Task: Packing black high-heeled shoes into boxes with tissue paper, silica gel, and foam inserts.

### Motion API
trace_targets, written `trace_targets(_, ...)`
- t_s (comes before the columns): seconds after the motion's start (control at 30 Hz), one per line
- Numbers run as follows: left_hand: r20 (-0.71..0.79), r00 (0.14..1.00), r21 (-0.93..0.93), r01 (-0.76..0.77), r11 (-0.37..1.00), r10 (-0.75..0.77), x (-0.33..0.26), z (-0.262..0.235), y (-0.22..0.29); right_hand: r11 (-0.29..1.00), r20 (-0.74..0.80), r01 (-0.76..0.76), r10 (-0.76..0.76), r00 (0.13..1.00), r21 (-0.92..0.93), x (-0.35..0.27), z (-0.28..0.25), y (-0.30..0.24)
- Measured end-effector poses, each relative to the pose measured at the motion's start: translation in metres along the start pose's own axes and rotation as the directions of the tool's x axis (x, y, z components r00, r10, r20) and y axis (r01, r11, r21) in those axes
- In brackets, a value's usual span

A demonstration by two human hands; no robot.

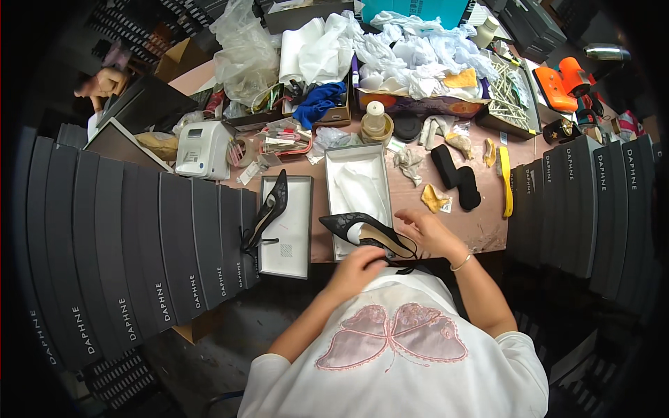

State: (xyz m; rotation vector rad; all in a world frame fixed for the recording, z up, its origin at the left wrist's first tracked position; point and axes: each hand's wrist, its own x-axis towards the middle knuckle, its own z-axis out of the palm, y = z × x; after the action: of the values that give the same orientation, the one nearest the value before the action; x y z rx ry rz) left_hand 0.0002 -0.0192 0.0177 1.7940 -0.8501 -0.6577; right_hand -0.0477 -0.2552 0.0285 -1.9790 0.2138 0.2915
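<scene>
A black lace high-heeled shoe (341, 223) with a pointed toe and a back strap lies sideways over the near end of an open shoe box (389, 182), its toe pointing left. White stuffing shows inside the shoe. At the shoe's underside near the heel, my left hand (359, 268) is closed on it, fingers curled. My right hand (432, 233) hovers beside the back strap, its fingers stretched out and apart; whether they touch the strap is hard to see. The matching shoe (274, 203) lies on its side in the grey box lid (297, 268) to the left.
Stacked dark shoe boxes (139, 244) wall the left side, and more boxes (568, 202) the right. Behind stand a white label printer (202, 150), a glue jar (376, 124) and a carton of crumpled paper (418, 103). Black pads (456, 177) and a yellow tool (504, 182) lie right.
</scene>
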Motion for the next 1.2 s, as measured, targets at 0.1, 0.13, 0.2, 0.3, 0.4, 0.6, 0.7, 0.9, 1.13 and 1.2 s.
trace_targets(0.1,0.323,0.946,0.044,-0.036,0.998,0.019,0.001,0.020,-0.020,0.980,-0.036,0.080,-0.088,0.996,-0.184,-0.003,0.029,0.015)
trace_targets(0.13,0.311,0.948,0.030,0.061,0.998,-0.067,-0.002,0.014,-0.017,0.965,0.018,0.114,-0.113,0.993,-0.238,-0.004,0.042,0.023)
trace_targets(0.2,0.161,0.964,0.007,0.213,0.977,-0.212,-0.008,-0.010,-0.007,0.881,0.012,0.089,-0.094,0.995,-0.464,-0.009,0.062,0.012)
trace_targets(0.3,-0.182,0.919,-0.102,0.337,0.936,-0.351,-0.018,-0.032,-0.034,0.936,-0.100,0.029,-0.069,0.993,-0.350,0.001,0.075,0.023)
trace_targets(0.4,-0.298,0.938,-0.070,0.166,0.984,-0.180,-0.014,-0.040,-0.038,0.976,-0.167,0.039,-0.077,0.983,-0.215,0.002,0.066,0.008)
trace_targets(0.6,0.002,0.919,-0.983,0.075,0.170,-0.394,0.015,-0.044,-0.025,0.957,-0.167,-0.089,0.139,0.976,0.277,-0.007,0.088,-0.065)
trace_targets(0.7,0.254,0.894,-0.963,0.267,-0.015,-0.370,0.016,-0.056,-0.032,0.985,-0.352,0.152,-0.169,0.921,-0.077,-0.002,0.097,-0.092)
trace_targets(0.9,0.236,0.858,-0.969,0.240,-0.050,-0.456,0.007,-0.056,-0.013,0.660,-0.178,0.440,-0.654,0.735,-0.609,0.046,0.097,-0.096)
trace_targets(1.13,0.102,0.795,-0.968,0.219,0.126,-0.598,-0.001,-0.033,-0.012,0.686,-0.283,0.455,-0.681,0.675,-0.568,0.074,0.106,-0.055)
trace_targets(1.2,0.118,0.791,-0.970,0.221,0.100,-0.600,-0.001,-0.036,-0.007,0.772,-0.377,0.446,-0.619,0.689,-0.452,0.075,0.112,-0.058)
